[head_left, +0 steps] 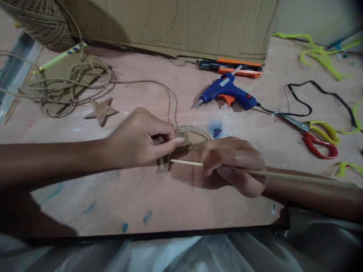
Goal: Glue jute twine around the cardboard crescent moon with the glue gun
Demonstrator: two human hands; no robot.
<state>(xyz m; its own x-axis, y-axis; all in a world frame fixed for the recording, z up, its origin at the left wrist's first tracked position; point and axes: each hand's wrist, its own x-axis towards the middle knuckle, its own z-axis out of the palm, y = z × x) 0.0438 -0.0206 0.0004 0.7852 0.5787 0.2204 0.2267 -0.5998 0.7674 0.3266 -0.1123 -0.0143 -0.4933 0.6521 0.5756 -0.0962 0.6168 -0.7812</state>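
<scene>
I have the left hand (141,141) closed in a pinch, thumb against index finger, at the left side of a small brown cardboard piece edged with rows of tan twine (195,139), which lies on the pinkish, paint-marked bench (113,206) between the two hands. The right hand (235,166) has its fingers curled around a thin, pale wooden stick (187,163); I see its tip pointing left, close to the short twine-covered end below the left fingers, though I can't tell whether it touches. The stick's other end runs back along the right forearm. From the piece, a strand of twine leads up and away to loose coils over a flat brown cardboard scrap (58,81), with a large ball of tan twine (42,24) behind. A small cardboard star (102,111) sits near the left wrist. Beyond the hands I have a blue glue gun with an orange trigger (231,90), its nozzle toward the left, and just behind it an orange-and-black utility knife (232,68) beside a big upright cardboard sheet (184,24). To the right are scissors with one yellow and one red handle (305,127), and strands of yellow-green yarn (320,53) lie farther back.
</scene>
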